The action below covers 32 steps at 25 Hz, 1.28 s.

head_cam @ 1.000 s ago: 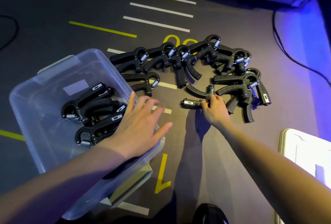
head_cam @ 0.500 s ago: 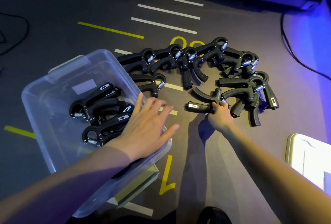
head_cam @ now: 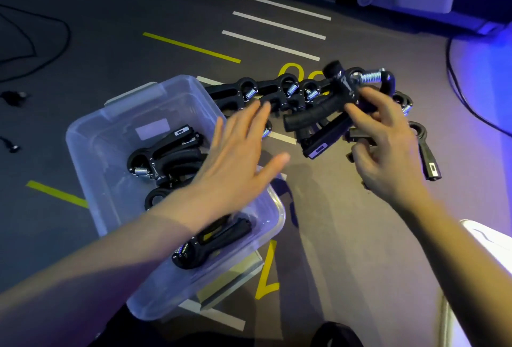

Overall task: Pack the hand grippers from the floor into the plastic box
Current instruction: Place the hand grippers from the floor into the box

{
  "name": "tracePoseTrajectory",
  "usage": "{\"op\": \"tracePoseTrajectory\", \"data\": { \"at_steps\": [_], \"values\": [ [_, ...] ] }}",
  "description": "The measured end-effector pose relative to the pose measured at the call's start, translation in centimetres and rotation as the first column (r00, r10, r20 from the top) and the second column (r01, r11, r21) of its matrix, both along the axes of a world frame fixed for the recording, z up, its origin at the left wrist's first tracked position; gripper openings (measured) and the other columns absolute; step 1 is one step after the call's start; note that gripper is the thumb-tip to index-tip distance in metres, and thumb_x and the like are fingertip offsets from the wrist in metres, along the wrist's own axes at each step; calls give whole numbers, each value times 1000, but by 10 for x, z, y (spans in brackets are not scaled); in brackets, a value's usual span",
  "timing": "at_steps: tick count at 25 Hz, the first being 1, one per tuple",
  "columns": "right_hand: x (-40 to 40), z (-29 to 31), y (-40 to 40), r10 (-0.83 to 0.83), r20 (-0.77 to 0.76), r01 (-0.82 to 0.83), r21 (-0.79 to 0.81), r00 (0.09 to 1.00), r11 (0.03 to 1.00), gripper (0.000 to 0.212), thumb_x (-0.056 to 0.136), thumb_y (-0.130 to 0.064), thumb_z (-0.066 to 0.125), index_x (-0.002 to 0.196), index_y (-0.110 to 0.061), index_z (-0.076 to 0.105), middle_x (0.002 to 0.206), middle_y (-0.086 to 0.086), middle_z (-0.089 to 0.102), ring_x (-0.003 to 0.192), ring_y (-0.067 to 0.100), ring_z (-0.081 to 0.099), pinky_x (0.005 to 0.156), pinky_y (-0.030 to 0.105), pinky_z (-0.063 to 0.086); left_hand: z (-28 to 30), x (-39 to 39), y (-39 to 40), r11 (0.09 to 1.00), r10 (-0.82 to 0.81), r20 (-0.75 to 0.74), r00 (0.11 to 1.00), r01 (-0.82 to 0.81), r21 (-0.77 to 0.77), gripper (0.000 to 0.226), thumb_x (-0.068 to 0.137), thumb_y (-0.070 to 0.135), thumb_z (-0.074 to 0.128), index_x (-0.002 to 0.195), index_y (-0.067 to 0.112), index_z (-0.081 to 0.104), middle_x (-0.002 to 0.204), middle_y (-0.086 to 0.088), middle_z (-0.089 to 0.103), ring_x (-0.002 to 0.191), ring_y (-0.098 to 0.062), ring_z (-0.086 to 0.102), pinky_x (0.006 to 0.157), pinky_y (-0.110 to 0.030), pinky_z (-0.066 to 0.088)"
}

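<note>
A clear plastic box (head_cam: 91,136) sits on the dark floor at the left, with several black hand grippers (head_cam: 166,152) lying inside it. More black hand grippers (head_cam: 249,91) lie in a row on the floor beyond the box. My right hand (head_cam: 385,147) holds one black hand gripper (head_cam: 327,113) lifted above the floor, its spring end up and its handles pointing down-left. My left hand (head_cam: 235,163) hovers over the box's far right corner, fingers spread and straight, holding nothing. Another gripper (head_cam: 426,152) lies on the floor to the right of my right hand.
Black cables (head_cam: 36,41) trail over the floor at the far left and another cable (head_cam: 457,88) at the right. A white flat object (head_cam: 487,244) lies at the lower right edge. White and yellow tape lines (head_cam: 274,27) mark the floor.
My right hand has picked a hand gripper up off the floor and raised it. My left hand has lifted from the box's rim and moved right, toward the raised gripper.
</note>
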State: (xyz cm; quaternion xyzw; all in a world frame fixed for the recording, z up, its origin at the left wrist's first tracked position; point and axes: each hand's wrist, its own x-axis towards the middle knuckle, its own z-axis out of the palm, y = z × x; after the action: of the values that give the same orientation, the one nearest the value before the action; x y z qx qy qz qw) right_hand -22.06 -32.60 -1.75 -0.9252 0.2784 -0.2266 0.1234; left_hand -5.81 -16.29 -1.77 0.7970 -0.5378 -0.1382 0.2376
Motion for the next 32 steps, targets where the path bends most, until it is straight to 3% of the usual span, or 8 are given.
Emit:
{"op": "tracePoseTrajectory", "data": {
  "at_steps": [4,7,10,17,23,26,28,32],
  "values": [
    [40,43,37,277,60,-278,-5,959,961,52,74,-9,39,120,0,61,139,17,46,125,26,43,104,21,31,40,36,7,944,145,-120,982,-173,-281,74,85,55,34,144,11,24,141,-4,41,131,-12,34,111,-33,24],
    [69,43,64,457,25,-456,-17,889,890,51,72,-8,39,118,2,61,137,19,47,127,29,41,108,28,31,52,50,24,906,135,-214,968,-207,-369,53,87,46,48,130,14,45,89,16,62,83,10,55,77,-11,40],
    [89,33,84,539,34,-540,27,842,841,49,73,-8,42,117,1,62,137,17,48,127,27,40,107,33,34,43,59,45,861,146,-364,920,-299,-411,23,86,31,57,103,16,62,74,13,61,67,3,56,65,-17,45],
    [119,-11,133,171,253,-279,491,952,825,35,84,-15,58,117,-7,48,124,-1,39,111,10,49,97,30,44,7,69,85,674,367,-648,668,-671,-309,10,78,39,62,77,30,64,69,8,66,70,-16,65,71,-44,55],
    [145,-38,164,236,99,-242,660,967,711,53,88,-8,56,137,-13,38,131,6,51,121,20,46,91,16,32,1,47,96,540,357,-792,496,-801,-258,18,88,14,61,82,31,65,67,14,68,66,-1,62,64,-20,50],
    [156,-43,145,276,68,-258,617,959,744,44,85,-4,60,127,-11,51,117,11,61,111,26,55,90,24,37,-5,47,111,698,397,-652,646,-674,-243,13,86,32,60,99,32,65,86,10,70,79,-5,64,75,-25,51],
    [161,-46,128,341,-51,-262,537,939,802,42,84,-6,62,125,-12,55,112,11,63,108,28,56,89,26,37,-17,61,125,823,480,-293,827,-540,-176,42,88,43,45,124,25,55,117,4,61,116,-15,51,102,-32,36],
    [171,-57,122,487,-448,-382,307,750,872,47,88,-5,56,132,-20,49,119,6,54,110,31,54,92,31,34,-42,91,149,856,494,159,855,-511,86,63,96,38,33,148,12,9,157,-3,-3,142,-25,-10,112,-47,-6]
  ]
}}
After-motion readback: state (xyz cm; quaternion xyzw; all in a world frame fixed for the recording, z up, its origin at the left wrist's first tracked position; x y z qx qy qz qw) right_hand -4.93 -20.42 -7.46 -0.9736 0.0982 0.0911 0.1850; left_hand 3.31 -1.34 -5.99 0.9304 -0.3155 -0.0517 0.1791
